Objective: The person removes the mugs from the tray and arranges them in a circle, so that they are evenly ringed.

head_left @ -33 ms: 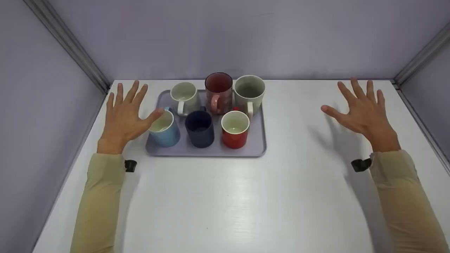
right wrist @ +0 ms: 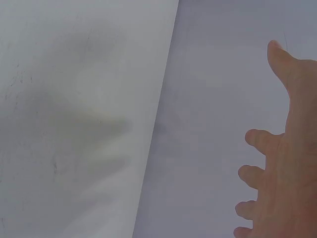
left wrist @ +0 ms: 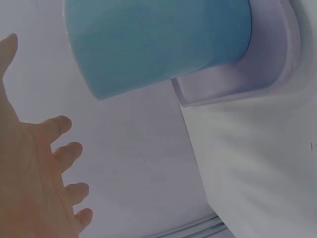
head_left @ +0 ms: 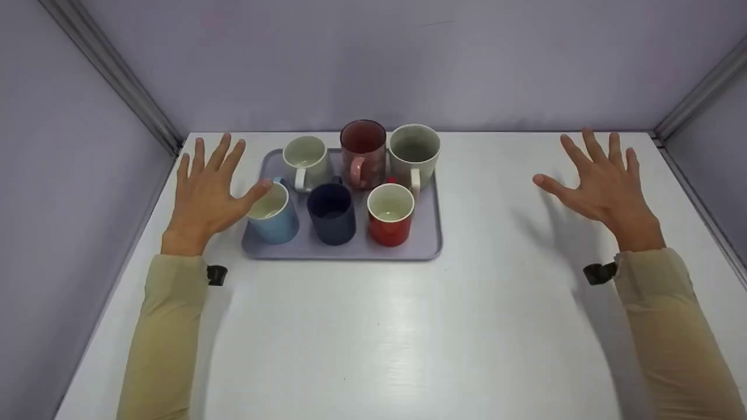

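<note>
My left hand (head_left: 204, 198) is held with fingers spread beside the left end of a grey tray (head_left: 344, 252), holding nothing. In the head view its thumb overlaps the rim of a light blue mug (head_left: 279, 224), which fills the top of the left wrist view. Also in the tray's front row stand a navy mug (head_left: 334, 224) and a red mug (head_left: 390, 230). Behind them are a white mug (head_left: 318, 172), a pink mug (head_left: 373, 166) and a larger off-white mug (head_left: 429, 172). Far to the right, my right hand (head_left: 607, 189) hovers with fingers spread, nothing in it.
The tray sits on a white table (head_left: 362, 332), toward its back left. Pale walls (head_left: 373, 64) enclose the table at the back and both sides, with metal posts (head_left: 128, 81) in the corners. Each sleeve cuff has a small black device (head_left: 217, 275) at the wrist.
</note>
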`<move>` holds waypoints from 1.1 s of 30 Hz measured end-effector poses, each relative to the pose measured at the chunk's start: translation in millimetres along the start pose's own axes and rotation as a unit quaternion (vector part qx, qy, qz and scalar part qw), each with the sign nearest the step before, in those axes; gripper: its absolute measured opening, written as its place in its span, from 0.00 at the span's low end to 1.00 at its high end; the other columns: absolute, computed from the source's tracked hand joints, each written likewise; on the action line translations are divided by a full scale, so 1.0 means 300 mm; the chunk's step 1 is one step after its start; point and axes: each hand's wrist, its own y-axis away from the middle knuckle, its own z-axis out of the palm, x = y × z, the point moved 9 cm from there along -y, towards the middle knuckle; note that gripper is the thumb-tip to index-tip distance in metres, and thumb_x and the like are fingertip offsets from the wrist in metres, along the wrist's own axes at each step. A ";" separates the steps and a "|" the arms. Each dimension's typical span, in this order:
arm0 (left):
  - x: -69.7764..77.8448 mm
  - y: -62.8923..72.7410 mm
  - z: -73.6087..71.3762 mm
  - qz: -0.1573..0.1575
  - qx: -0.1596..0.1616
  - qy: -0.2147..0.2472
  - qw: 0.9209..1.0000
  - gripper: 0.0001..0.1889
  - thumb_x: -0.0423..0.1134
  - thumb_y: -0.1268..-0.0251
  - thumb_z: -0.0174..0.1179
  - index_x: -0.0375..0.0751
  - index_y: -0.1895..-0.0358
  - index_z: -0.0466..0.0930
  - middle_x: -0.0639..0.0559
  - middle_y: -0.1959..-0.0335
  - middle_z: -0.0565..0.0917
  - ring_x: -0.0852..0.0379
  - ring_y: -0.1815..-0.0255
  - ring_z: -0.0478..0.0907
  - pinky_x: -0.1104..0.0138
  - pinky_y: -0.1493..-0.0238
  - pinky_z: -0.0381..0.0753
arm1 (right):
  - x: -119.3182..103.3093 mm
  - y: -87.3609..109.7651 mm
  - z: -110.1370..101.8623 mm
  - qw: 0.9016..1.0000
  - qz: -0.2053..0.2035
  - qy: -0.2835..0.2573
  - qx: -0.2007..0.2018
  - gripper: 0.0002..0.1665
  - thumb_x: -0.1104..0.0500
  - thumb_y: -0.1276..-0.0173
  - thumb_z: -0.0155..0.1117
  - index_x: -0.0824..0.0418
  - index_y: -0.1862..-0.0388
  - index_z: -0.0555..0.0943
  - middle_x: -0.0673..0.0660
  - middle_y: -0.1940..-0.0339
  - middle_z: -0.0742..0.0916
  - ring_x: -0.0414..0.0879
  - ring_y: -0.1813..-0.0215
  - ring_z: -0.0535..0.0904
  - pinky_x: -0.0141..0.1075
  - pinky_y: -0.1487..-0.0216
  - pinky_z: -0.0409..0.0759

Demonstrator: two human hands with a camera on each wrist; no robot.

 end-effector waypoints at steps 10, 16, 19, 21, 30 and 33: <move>-0.006 0.019 -0.012 0.002 0.004 0.001 1.000 0.52 0.79 0.30 0.49 0.52 0.12 0.53 0.46 0.10 0.50 0.30 0.10 0.36 0.34 0.14 0.34 | -0.051 0.007 -0.017 1.000 -0.014 -0.008 0.013 0.59 0.20 0.25 0.48 0.49 0.08 0.46 0.64 0.09 0.42 0.75 0.13 0.27 0.75 0.18 0.25; -0.013 0.080 -0.018 0.002 0.011 0.020 1.000 0.52 0.77 0.30 0.52 0.52 0.12 0.53 0.45 0.10 0.51 0.33 0.10 0.34 0.36 0.13 0.32 | -0.157 0.031 -0.038 0.997 -0.049 -0.047 0.032 0.57 0.24 0.24 0.55 0.53 0.09 0.51 0.64 0.09 0.50 0.72 0.11 0.38 0.73 0.16 0.37; -0.022 0.109 -0.005 0.004 0.014 0.041 0.999 0.51 0.75 0.29 0.54 0.50 0.12 0.52 0.44 0.10 0.51 0.33 0.10 0.34 0.35 0.13 0.33 | -0.219 0.047 -0.040 0.994 -0.073 -0.073 0.046 0.56 0.28 0.24 0.59 0.54 0.10 0.54 0.65 0.10 0.56 0.72 0.11 0.44 0.73 0.16 0.44; -0.032 0.126 0.017 0.004 0.011 0.060 0.998 0.52 0.73 0.28 0.56 0.49 0.11 0.51 0.44 0.10 0.51 0.33 0.10 0.35 0.35 0.13 0.33 | -0.264 0.056 -0.037 0.990 -0.091 -0.086 0.058 0.55 0.30 0.25 0.62 0.54 0.11 0.56 0.66 0.11 0.59 0.72 0.12 0.49 0.73 0.18 0.48; -0.112 0.219 0.168 -0.026 -0.038 0.117 0.992 0.59 0.69 0.33 0.66 0.42 0.11 0.44 0.39 0.10 0.49 0.30 0.10 0.36 0.32 0.15 0.37 | -0.479 0.089 0.063 0.975 -0.149 -0.152 0.058 0.56 0.34 0.30 0.72 0.52 0.12 0.60 0.62 0.14 0.68 0.67 0.16 0.64 0.72 0.22 0.62; -0.124 0.239 0.205 -0.033 -0.060 0.131 0.989 0.61 0.69 0.34 0.67 0.40 0.11 0.42 0.38 0.10 0.47 0.29 0.11 0.36 0.31 0.15 0.37 | -0.533 0.097 0.103 0.972 -0.149 -0.175 0.045 0.57 0.32 0.31 0.72 0.50 0.12 0.60 0.57 0.15 0.69 0.63 0.17 0.65 0.70 0.21 0.63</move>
